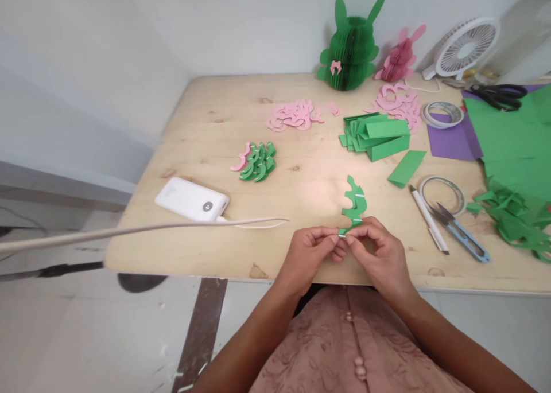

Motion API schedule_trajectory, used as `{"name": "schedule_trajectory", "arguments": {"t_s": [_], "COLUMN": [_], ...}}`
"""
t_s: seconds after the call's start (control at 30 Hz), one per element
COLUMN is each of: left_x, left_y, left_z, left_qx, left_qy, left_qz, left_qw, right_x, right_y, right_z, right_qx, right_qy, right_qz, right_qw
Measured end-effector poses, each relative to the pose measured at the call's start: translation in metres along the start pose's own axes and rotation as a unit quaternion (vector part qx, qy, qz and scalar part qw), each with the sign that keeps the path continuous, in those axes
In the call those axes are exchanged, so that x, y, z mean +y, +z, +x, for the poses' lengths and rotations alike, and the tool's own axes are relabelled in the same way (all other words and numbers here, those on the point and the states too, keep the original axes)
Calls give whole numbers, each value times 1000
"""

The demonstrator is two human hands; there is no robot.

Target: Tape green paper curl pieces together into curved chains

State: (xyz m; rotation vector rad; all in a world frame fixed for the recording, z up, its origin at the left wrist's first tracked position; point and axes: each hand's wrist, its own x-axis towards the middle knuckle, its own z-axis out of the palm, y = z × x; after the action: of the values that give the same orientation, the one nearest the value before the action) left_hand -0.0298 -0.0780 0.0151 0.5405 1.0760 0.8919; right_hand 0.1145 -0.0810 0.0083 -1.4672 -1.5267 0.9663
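Observation:
Between the fingertips of my left hand [316,248] and my right hand [376,248] is a green paper cutout [356,206] with a wavy, scalloped outline and pale strips across it. Both hands pinch its near end, close to the table's front edge. The cutout's far end stretches away from me over the tabletop. To the left lies a cluster of curved green paper pieces [260,162] with similar pale strips, and a pink curved piece [241,158] rests against it. The fingertips hide part of the held end.
A white power bank [191,200] with a cable sits left. Folded green strips [379,135] and pink cutouts [290,116] lie farther back. Blue thread snips [465,235], a white pen [429,221] and a tape roll [458,195] are right. Green and pink paper rabbits [352,51] stand behind.

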Motion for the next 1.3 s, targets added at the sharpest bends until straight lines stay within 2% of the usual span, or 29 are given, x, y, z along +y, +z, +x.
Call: {"name": "schedule_trajectory", "arguments": {"t_s": [0.43, 1.3], "left_x": [-1, 1], "left_y": [0, 0], "left_z": [0, 0], "left_qx": [19, 9], "left_qy": [-4, -2], "left_qz": [-8, -5], "left_qw": [1000, 1000], "right_x": [-3, -5], "right_y": [1, 2], "right_z": [-1, 0], "right_qx": [1, 9], "right_qy": [-1, -5], "right_qz": [-1, -12], "right_qw": [1000, 1000]}}
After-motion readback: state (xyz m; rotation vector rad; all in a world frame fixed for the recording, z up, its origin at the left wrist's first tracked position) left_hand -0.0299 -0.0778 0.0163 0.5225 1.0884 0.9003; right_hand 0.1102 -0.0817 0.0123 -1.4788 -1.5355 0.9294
